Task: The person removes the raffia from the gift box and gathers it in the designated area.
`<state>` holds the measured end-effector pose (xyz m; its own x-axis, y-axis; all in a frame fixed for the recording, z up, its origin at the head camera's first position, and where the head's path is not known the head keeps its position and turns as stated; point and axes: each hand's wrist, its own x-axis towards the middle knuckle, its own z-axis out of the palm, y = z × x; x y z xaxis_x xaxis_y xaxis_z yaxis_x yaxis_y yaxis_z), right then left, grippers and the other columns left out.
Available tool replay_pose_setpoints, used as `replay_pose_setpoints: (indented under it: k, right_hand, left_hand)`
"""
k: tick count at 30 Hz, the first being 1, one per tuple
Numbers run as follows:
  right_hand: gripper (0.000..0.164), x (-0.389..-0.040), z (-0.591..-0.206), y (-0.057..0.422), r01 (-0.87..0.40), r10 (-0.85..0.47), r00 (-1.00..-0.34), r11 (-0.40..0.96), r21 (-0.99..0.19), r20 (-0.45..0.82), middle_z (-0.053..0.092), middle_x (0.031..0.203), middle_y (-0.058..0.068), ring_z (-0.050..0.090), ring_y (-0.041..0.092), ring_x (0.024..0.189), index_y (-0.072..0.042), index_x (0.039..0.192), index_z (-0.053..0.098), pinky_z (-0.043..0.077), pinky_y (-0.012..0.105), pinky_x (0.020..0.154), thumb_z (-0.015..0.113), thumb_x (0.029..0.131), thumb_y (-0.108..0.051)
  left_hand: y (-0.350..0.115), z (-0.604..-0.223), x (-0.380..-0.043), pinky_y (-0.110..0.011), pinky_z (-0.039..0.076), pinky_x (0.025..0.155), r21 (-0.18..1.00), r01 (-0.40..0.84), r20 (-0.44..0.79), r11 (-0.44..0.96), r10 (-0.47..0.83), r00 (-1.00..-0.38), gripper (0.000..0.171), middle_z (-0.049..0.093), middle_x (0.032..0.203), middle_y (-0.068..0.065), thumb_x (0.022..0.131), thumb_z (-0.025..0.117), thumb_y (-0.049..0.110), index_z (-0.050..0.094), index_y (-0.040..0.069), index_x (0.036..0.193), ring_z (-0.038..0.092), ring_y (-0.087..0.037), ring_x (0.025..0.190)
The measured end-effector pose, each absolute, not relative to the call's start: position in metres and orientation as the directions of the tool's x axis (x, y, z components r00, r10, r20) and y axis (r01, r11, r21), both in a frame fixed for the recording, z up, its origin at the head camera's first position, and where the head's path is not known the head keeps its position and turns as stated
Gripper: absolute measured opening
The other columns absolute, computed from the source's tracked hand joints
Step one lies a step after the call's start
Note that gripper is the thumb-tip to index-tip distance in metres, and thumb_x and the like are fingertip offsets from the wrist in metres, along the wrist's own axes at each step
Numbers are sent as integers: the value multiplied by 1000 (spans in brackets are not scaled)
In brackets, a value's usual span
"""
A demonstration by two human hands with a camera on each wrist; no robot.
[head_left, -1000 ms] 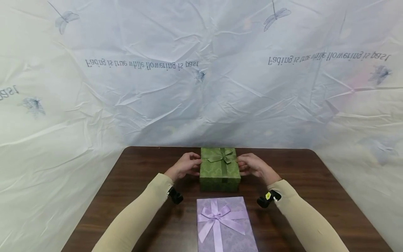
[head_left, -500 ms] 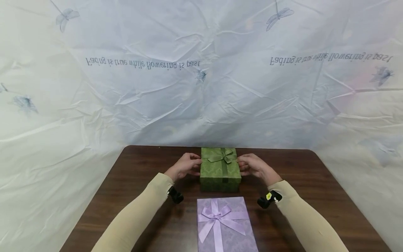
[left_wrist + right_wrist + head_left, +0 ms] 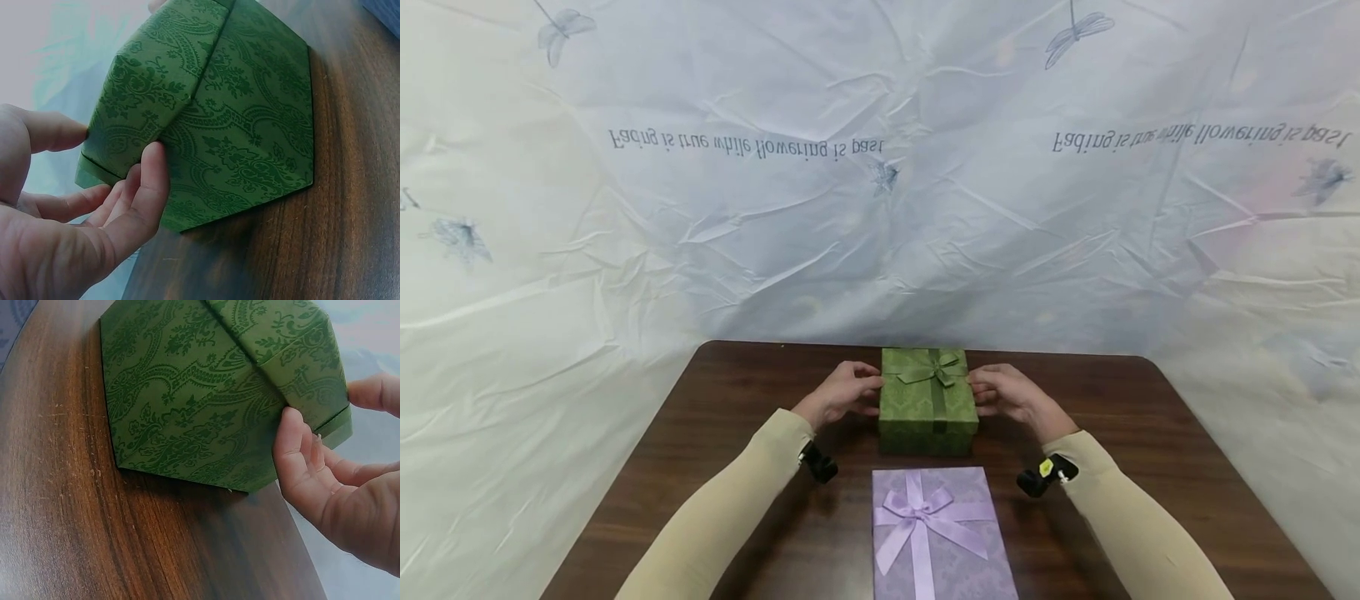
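Note:
A green patterned gift box (image 3: 925, 438) with a ribbon bow stands at the table's far edge, its lid (image 3: 910, 404) seated on top. From the left side, my left hand (image 3: 844, 392) holds the lid, thumb at its upper edge and fingertips at its lower rim. My right hand (image 3: 1011, 396) grips the opposite side the same way. Close up in the left wrist view, the fingers (image 3: 153, 175) touch right where the lid overlaps the box wall. The right wrist view shows the thumb (image 3: 375, 394) at the lid's top edge.
Nearer to me lies a lilac gift box (image 3: 951, 554) with a satin bow, its front cut off by the frame. Both stand on a dark wooden table (image 3: 745, 392). Pale printed sheeting (image 3: 880, 242) hangs right behind the far edge and along both sides.
The head view has shifted slightly, so the whole scene sits a little differently. Both hands keep their places at the sides of the green gift box's lid.

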<state>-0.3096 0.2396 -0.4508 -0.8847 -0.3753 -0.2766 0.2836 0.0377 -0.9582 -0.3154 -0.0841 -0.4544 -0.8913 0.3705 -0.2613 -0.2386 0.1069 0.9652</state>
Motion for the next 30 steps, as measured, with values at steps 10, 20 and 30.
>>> replay_pose_setpoints:
  k: [10,20,30]
  right_hand:
    - [7,-309,-451,242,289,-375,-884,34,-957,-280,50,70,-5,52,10,65,-8,100,56,57,37,73,53,99,-14]
    - [13,-307,-449,239,270,-361,-895,31,-962,-262,57,74,-3,58,11,68,-5,107,55,58,36,73,53,99,-15]
    - [9,-307,-446,239,264,-373,-893,18,-964,-252,53,71,-4,53,11,66,-7,102,56,56,36,72,53,99,-15]
  left_hand:
    - [-83,-457,-315,-43,61,76,966,-243,-260,91,380,-888,43,48,132,-22,97,60,15,47,-2,135,59,-29,104]
    - [-85,-457,-314,-43,61,76,969,-234,-245,76,382,-891,43,48,132,-23,98,59,15,47,-3,134,58,-31,106]
    - [-86,-453,-316,-43,61,75,969,-236,-247,75,376,-893,40,49,129,-21,97,60,13,50,-1,132,59,-29,101]
